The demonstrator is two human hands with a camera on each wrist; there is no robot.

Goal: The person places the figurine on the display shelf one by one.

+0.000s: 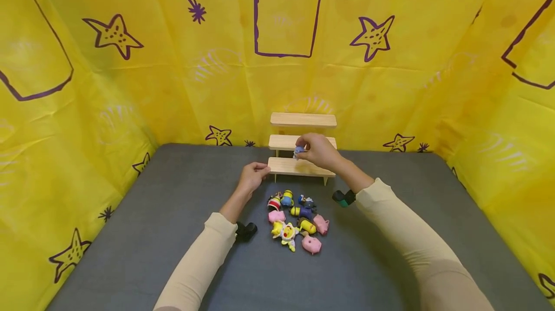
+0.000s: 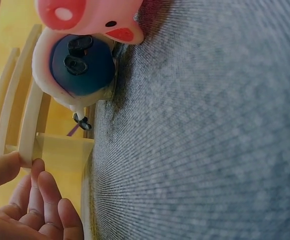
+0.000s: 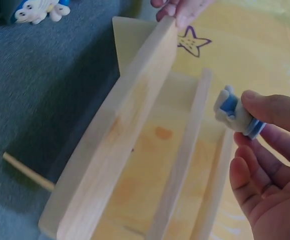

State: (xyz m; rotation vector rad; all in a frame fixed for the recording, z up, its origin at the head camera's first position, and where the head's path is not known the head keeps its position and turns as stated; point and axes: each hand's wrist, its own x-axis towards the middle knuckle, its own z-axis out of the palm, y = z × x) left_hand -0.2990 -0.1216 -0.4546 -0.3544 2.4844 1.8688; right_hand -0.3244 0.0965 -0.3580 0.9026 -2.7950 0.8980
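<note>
A three-tier wooden display stand [image 1: 299, 167] stands at the back of the grey surface. My left hand [image 1: 251, 178] pinches the left end of its lowest board between thumb and fingers; the left wrist view shows this grip up close. Over the lower boards, my right hand [image 1: 321, 152] holds a small blue and white figurine [image 3: 237, 114] between thumb and fingers. In the right wrist view the figurine is apart from the boards. Its face cannot be made out.
Several toy figures lie in front of the stand, among them a pink pig [image 1: 311, 244], a blue and yellow minion [image 1: 287, 198] and a white and yellow figure [image 1: 288, 234]. A yellow patterned cloth [image 1: 173, 84] hangs behind and at both sides.
</note>
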